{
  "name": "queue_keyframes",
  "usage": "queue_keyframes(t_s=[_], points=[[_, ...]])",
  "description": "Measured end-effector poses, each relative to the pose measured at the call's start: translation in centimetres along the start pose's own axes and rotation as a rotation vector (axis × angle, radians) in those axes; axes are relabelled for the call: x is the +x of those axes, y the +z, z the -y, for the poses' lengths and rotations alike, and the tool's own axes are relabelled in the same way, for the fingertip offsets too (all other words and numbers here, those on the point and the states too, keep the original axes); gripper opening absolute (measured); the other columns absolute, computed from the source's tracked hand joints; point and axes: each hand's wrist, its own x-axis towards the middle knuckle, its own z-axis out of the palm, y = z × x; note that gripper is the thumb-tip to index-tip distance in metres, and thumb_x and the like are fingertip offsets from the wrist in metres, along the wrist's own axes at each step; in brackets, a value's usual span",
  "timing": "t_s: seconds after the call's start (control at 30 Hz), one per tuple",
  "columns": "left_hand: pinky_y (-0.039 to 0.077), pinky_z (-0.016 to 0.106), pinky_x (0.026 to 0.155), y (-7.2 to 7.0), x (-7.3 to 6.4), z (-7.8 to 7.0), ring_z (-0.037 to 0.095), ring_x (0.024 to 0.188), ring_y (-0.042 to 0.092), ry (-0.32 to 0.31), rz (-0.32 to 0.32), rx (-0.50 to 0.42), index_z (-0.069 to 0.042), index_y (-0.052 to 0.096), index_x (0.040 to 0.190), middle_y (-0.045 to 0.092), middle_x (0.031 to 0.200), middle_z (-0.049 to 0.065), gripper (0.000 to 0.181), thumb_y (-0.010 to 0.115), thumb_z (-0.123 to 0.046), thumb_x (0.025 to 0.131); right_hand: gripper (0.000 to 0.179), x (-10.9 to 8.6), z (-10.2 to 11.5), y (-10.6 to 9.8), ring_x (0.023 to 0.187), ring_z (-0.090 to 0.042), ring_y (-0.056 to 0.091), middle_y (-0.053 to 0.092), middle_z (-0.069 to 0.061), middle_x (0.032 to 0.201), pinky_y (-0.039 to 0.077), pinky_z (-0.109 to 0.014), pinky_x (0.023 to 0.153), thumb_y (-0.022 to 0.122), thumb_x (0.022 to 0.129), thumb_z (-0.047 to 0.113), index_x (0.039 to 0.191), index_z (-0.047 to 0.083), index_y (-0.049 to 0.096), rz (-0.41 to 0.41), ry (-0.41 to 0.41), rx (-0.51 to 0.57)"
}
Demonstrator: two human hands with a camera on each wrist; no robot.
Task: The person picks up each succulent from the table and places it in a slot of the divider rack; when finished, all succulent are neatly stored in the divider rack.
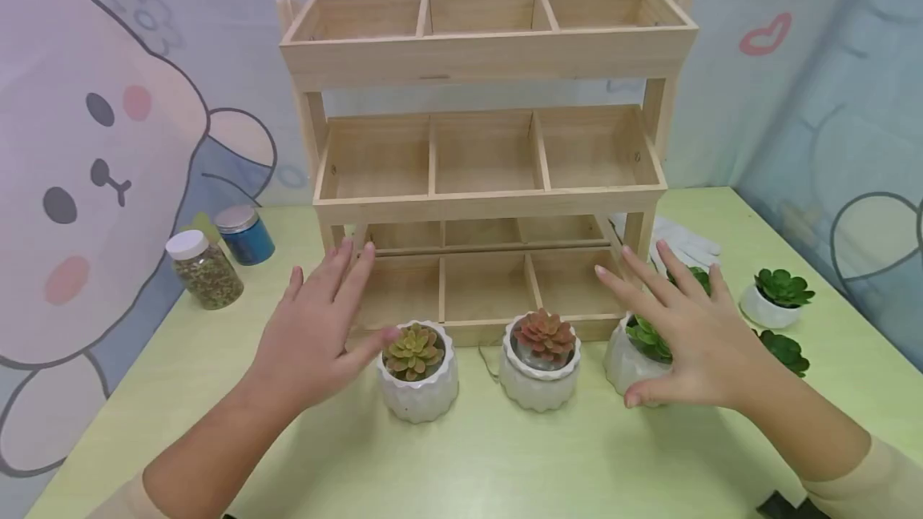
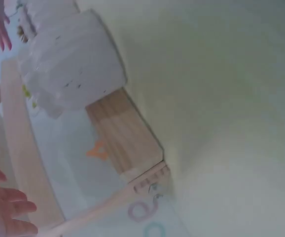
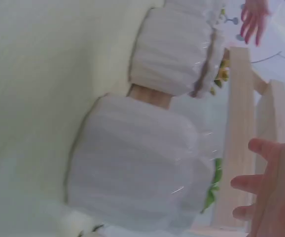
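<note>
My left hand (image 1: 317, 331) hovers with spread fingers beside a white scalloped pot (image 1: 420, 400) holding a yellow-green succulent (image 1: 413, 352). Its thumb tip overlaps that plant in the head view, but the left wrist view has the fingers (image 2: 19, 207) apart from the white pot (image 2: 78, 59). Fingers also spread, my right hand (image 1: 699, 343) partly hides another white pot (image 1: 626, 363) with a green succulent (image 1: 646, 336). Between the hands stands a white pot (image 1: 539, 387) with a reddish succulent (image 1: 545, 335). Neither hand holds anything.
Behind the pots rises a three-tier wooden rack (image 1: 490, 58) with divided trays. At left are a jar of granules (image 1: 207, 275) and a blue jar (image 1: 247, 239). White gloves (image 1: 685, 243), a small potted succulent (image 1: 775, 303) and a dark green succulent (image 1: 786, 352) lie right.
</note>
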Motion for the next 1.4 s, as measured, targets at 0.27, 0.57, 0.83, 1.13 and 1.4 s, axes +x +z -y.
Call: queue_keyframes(t_s=[0.27,0.57,0.83,1.13,1.4], points=[[0.033,0.057,0.099,-1.5,1.5,3.7,0.042,0.126,0.037,-0.329,-0.054,-0.367,0.008,0.027,0.141,0.037,0.139,0.027,0.057,0.048,-0.022,0.098,0.118,1.4,2.3,-2.1,0.140,-0.031,0.013,0.022,-0.002,0.153,0.015,-0.073,0.097,0.061,0.057,0.082,0.149,0.017,0.026,-0.128,-0.076,0.215],[0.020,0.049,0.110,0.1,3.6,7.7,0.031,0.140,0.011,-0.655,0.002,-0.895,-0.001,-0.001,0.149,0.010,0.154,0.017,0.072,0.046,-0.021,0.099,0.122,4.4,7.1,-2.3,0.137,-0.029,0.022,0.022,-0.006,0.153,0.026,-0.062,0.101,0.073,0.059,0.070,0.151,0.014,0.015,-0.157,-0.113,0.533],[0.020,0.043,0.111,2.5,5.3,7.9,0.030,0.140,0.009,-0.744,0.036,-1.053,-0.002,0.001,0.149,0.008,0.154,0.016,0.078,0.055,-0.011,0.094,0.124,6.8,11.7,-0.8,0.136,-0.021,0.024,0.023,0.000,0.151,0.028,-0.053,0.104,0.083,0.058,0.056,0.151,0.021,0.010,-0.135,0.008,0.682],[0.029,0.042,0.108,4.2,6.2,7.5,0.030,0.132,0.034,-0.757,-0.071,-1.162,0.001,0.016,0.148,0.032,0.146,0.021,0.071,0.059,-0.014,0.093,0.127,8.9,14.7,2.5,0.136,-0.018,0.023,0.021,0.000,0.152,0.028,-0.049,0.106,0.080,0.054,0.064,0.151,0.018,0.012,0.022,0.200,0.780],[0.033,0.043,0.105,5.2,6.3,7.3,0.030,0.127,0.041,-0.801,-0.095,-1.100,0.002,0.035,0.141,0.041,0.140,0.019,0.053,0.056,-0.012,0.095,0.131,9.8,15.9,5.5,0.135,-0.026,0.027,0.026,-0.007,0.150,0.030,-0.051,0.103,0.084,0.049,0.062,0.149,0.011,0.017,0.129,0.247,0.824]])
